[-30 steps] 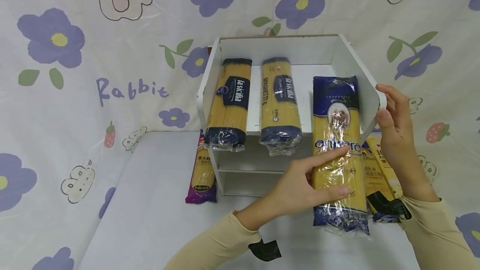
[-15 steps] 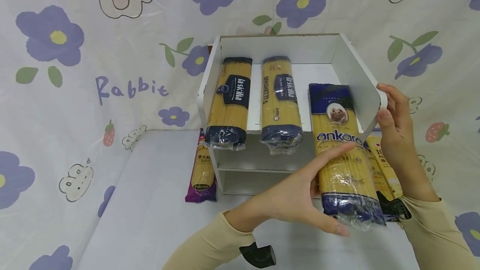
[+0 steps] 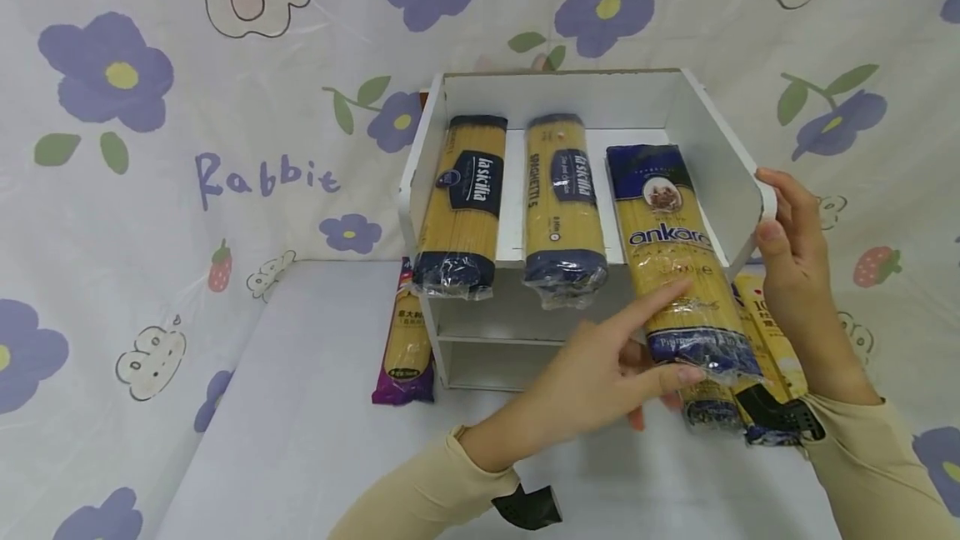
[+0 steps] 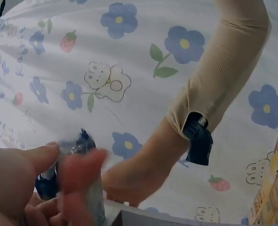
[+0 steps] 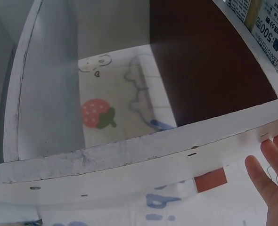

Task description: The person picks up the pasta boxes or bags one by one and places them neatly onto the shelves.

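My left hand (image 3: pixel 566 390) holds the lower part of a blue-and-yellow Ankara spaghetti pack (image 3: pixel 663 215), the index finger across its front and the thumb by its lower end. The pack slants, with its upper end inside the top tier of a white shelf unit (image 3: pixel 555 94). In the left wrist view, blurred fingers (image 4: pixel 80 179) surround the pack's end. My right hand (image 3: pixel 798 257) grips the front edge of the shelf's right side panel between thumb and fingers; the right wrist view shows its fingertips (image 5: pixel 271 146) against the white panel.
Two La Sicilia spaghetti packs (image 3: pixel 467 207) (image 3: pixel 564 198) lie in the top tier, left of the Ankara pack. A purple-ended pasta pack (image 3: pixel 405 357) stands left of the unit; several yellow packs (image 3: pixel 772 340) stand at its right. Lower tiers (image 3: pixel 487 323) open below. A flowered cloth hangs behind.
The Ankara pack first swung its lower end rightward, then rose and slid further into the top tier. My left hand loosened, its thumb leaving the pack, then closed in again. My right hand stayed put.
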Tool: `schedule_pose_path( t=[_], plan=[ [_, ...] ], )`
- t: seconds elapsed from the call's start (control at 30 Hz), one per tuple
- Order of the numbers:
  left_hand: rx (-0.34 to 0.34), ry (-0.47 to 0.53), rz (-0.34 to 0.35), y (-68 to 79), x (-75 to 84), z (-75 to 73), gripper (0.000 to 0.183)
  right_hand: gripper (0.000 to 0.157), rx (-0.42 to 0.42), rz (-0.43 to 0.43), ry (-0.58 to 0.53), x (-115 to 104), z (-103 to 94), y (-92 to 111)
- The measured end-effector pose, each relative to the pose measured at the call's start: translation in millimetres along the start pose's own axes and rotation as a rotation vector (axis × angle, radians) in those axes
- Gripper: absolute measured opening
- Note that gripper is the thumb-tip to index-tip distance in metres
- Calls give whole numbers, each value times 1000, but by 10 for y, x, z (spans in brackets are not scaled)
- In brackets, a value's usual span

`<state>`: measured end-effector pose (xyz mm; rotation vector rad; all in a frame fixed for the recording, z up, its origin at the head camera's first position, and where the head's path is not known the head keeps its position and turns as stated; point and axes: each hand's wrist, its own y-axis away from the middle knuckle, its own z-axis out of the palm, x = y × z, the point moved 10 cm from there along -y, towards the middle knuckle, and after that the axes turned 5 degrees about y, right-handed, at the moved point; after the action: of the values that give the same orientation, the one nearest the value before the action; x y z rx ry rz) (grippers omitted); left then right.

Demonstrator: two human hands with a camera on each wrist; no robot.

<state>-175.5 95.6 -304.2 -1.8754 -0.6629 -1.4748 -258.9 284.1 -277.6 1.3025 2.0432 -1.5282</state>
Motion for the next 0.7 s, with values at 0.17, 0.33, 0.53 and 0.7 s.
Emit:
schedule_pose_path(
  t=[0.17, 0.33, 0.53, 0.7],
  plan=[
    [-153, 175, 70, 172, 191, 184, 60, 44, 2, -33, -1, -45, 2, -3],
    [-459, 372, 71, 261, 218, 530, 51, 45, 15, 47, 17, 7, -3, 9],
    [-434, 414, 120, 162, 201, 552, 53, 43, 14, 29, 11, 13, -1, 20],
    [-361, 493, 86, 34, 161, 465, 48, 43, 11, -22, 1, -6, -2, 21]
  ],
)
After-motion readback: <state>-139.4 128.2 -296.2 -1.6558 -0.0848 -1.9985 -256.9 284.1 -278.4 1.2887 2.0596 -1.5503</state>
